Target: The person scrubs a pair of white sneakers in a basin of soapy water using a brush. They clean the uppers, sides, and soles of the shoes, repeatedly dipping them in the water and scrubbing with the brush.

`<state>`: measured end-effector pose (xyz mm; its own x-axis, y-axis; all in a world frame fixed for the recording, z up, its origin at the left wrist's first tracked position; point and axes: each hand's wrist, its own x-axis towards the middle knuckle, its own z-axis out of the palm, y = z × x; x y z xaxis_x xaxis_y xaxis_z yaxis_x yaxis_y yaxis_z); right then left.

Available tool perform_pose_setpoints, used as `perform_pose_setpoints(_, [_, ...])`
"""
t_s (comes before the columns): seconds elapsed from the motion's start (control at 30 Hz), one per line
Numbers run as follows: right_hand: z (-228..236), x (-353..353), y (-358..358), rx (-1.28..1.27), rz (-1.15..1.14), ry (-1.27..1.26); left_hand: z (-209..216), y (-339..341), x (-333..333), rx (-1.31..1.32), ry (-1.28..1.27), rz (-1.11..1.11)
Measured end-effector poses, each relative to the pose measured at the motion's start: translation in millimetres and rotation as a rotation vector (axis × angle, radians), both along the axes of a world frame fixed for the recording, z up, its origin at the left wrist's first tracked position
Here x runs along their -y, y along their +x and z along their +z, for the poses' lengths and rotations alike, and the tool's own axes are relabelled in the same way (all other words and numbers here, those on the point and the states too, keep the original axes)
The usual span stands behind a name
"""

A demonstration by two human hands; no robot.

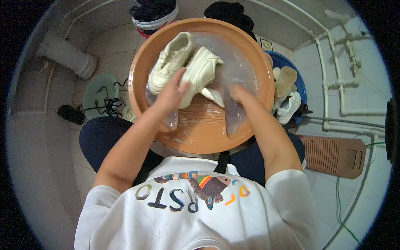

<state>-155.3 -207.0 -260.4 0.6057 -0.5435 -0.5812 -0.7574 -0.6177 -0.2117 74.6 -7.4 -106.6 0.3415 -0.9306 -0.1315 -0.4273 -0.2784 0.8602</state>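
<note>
An orange plastic basin point(137, 91) of cloudy, sudsy water stands between my knees, with a ridged washboard point(202, 114) moulded into its near side. My left hand point(171, 92) is closed on a cream-white sneaker point(199, 73), which lies tilted over the top of the ridges. The sneaker's loose tongue point(213, 96) hangs out towards the right. Beside it on the left, a second cream-white sneaker point(170, 64) leans in the basin with its opening up. My right hand point(237, 93) dips into the water right of the held sneaker; its fingers are hidden below the surface.
At the right, a blue tub point(302, 79) holds several shoes, and a brown washboard point(333, 156) lies on the tiles. A pale green bowl point(93, 93) with dark laces and a black brush point(71, 114) are at the left. White pipes point(323, 75) run along the right wall.
</note>
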Motion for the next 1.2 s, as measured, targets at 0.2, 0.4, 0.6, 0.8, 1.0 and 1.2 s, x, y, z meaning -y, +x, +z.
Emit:
perform_pose_setpoints(0.2, [90,-4,50,0.389,-0.714,-0.257,24,-10,-19,0.120,0.142,-0.020])
perform_pose_setpoints(0.4, [182,-88,86,0.350,-0.074,-0.247,10,1,-6,0.082,0.135,-0.073])
perform_pose_setpoints(0.6, [140,-50,59,0.529,-0.189,-0.098,-4,13,2,-0.117,0.085,-0.075])
perform_pose_setpoints(0.8, [198,-114,86,0.359,-0.041,-0.188,-5,18,1,-0.066,0.135,-0.011])
perform_pose_setpoints(1.0, [141,-39,67,0.592,-0.398,-0.025,-23,23,3,-0.150,0.060,0.002])
perform_pose_setpoints(1.2, [76,5,30,0.445,-0.405,-0.396,-14,27,-2,-0.176,0.092,0.013])
